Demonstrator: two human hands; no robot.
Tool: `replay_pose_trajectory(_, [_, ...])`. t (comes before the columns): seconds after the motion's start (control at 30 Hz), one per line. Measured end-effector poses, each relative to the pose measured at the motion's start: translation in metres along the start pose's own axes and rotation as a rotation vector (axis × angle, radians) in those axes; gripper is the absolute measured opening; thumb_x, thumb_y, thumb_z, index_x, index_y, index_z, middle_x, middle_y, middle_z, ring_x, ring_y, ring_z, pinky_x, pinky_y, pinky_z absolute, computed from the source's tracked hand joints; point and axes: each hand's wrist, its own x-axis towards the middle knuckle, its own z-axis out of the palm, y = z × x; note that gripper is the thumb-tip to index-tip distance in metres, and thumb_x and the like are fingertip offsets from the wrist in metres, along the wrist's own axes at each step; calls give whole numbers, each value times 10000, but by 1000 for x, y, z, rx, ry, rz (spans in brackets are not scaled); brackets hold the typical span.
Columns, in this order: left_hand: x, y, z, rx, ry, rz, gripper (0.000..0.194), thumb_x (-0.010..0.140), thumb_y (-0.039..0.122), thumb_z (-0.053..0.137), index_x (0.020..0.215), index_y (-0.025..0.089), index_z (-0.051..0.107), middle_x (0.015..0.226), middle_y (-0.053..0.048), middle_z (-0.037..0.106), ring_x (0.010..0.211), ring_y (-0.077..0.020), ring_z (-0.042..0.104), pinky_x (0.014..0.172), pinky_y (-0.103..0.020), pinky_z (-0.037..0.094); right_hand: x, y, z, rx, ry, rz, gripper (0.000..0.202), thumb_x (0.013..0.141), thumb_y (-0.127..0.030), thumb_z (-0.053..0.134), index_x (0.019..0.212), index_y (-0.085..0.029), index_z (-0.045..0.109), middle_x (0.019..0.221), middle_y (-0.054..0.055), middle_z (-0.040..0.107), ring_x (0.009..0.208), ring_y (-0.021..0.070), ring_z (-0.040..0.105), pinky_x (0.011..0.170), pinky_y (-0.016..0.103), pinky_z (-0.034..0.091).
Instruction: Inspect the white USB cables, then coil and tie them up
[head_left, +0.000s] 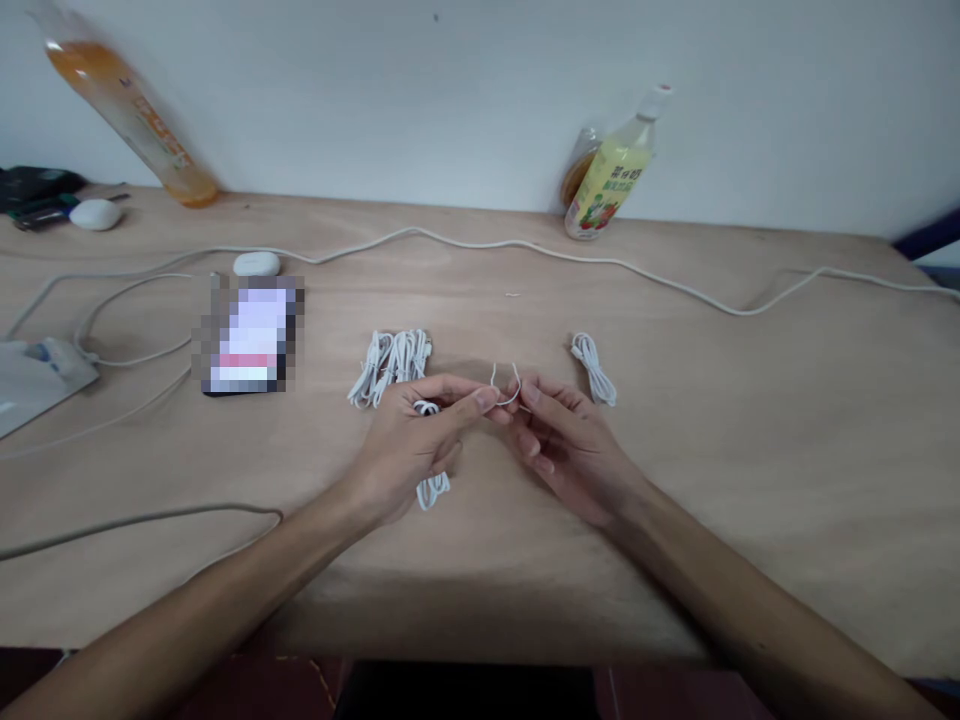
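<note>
My left hand (409,440) is closed around a coiled white cable (433,490); its loops stick out above and below the fingers. Between that hand's thumb and forefinger runs a thin white twist tie (516,385), bent into a U with both ends pointing up. My right hand (566,440) pinches the other side of the tie, its remaining fingers curled. Just beyond my left hand lie several bundled white cables (394,365) side by side. Another bundled white cable (594,368) rests alone past my right hand.
A phone (251,335) and a white earbud case (256,265) lie to the left. A long white cord (517,243) crosses the back of the table. An orange drink bottle (135,110) and a yellow drink bottle (611,175) stand by the wall. A grey cord (150,518) lies front left.
</note>
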Motion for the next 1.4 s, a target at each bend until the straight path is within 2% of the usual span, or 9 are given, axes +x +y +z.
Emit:
replay_pose_trajectory(0.13, [0,0,0,-17,-4,-7,257,830,384,935,867,152,830,878,-58,850,362,16,338,356,-188,212,1,0,-1,35,-6,17,386,753,-508,1019,864,-216,793,635,-53,603,507,54,407,405,154,240])
replay_pose_trajectory(0.37, [1,1,-1,-39,-25,-20,276,796,383,972,826,156,818,853,-56,845,363,18,343,356,-178,200,1,-3,-2,112,-24,69,356,740,-427,1045,862,-212,789,689,-46,645,516,39,403,398,121,252])
replay_pose_trajectory(0.67, [-2,0,1,-69,-64,-46,251,804,370,977,807,164,833,825,-51,837,365,21,338,353,-169,173,0,1,-6,85,-52,26,352,791,-433,1008,832,-194,754,681,-55,600,507,39,277,390,135,231])
replay_pose_trajectory(0.8, [-2,2,1,-78,-46,-35,239,794,354,985,834,164,845,835,-54,843,363,23,336,352,-165,177,-1,0,-3,86,-44,26,368,769,-445,1024,833,-201,756,694,-52,616,510,37,294,403,140,238])
replay_pose_trajectory(0.93, [0,1,-1,-74,-17,-16,249,781,344,993,842,152,847,848,-54,840,359,24,357,350,-167,197,0,2,-1,49,-24,20,393,760,-493,1020,859,-204,774,651,-59,566,520,53,334,404,160,219])
replay_pose_trajectory(1.07, [0,-1,-1,-66,-9,12,236,789,333,988,851,154,848,826,-33,822,354,22,363,349,-173,221,2,4,-2,2,-38,17,410,785,-534,991,883,-205,766,715,-40,627,520,55,330,409,185,203])
replay_pose_trajectory(1.17, [-1,-1,0,-50,-4,37,240,794,334,984,808,150,830,754,-8,780,358,18,355,352,-174,232,2,4,-2,-24,-42,12,417,791,-543,983,856,-206,746,719,-37,628,526,61,337,415,196,202])
replay_pose_trajectory(1.27, [-1,-2,1,-24,9,63,251,809,347,972,776,157,811,595,43,659,365,0,339,357,-173,233,2,3,-2,-37,-37,16,417,787,-545,985,843,-207,747,696,-38,606,534,68,345,421,199,196])
replay_pose_trajectory(1.4, [-2,-3,2,31,37,102,253,841,364,941,770,167,798,555,55,612,372,-14,337,362,-183,247,1,4,-1,-63,-30,7,421,791,-561,979,819,-212,744,639,-50,557,525,72,324,427,207,192])
